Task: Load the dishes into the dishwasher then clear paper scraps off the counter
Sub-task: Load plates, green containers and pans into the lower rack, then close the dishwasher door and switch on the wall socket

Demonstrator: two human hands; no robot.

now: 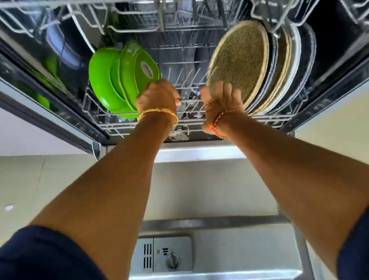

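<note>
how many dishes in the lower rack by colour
green bowls: 3
speckled tan plates: about 3, with the front one clear and the rest edge-on
dark plates: at least 1, exact number hard to tell
total: about 7

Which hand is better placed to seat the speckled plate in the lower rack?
Right. The right hand already holds the speckled plate by its lower edge, beside the stacked plates. The left hand is busy gripping the green plates.
</note>
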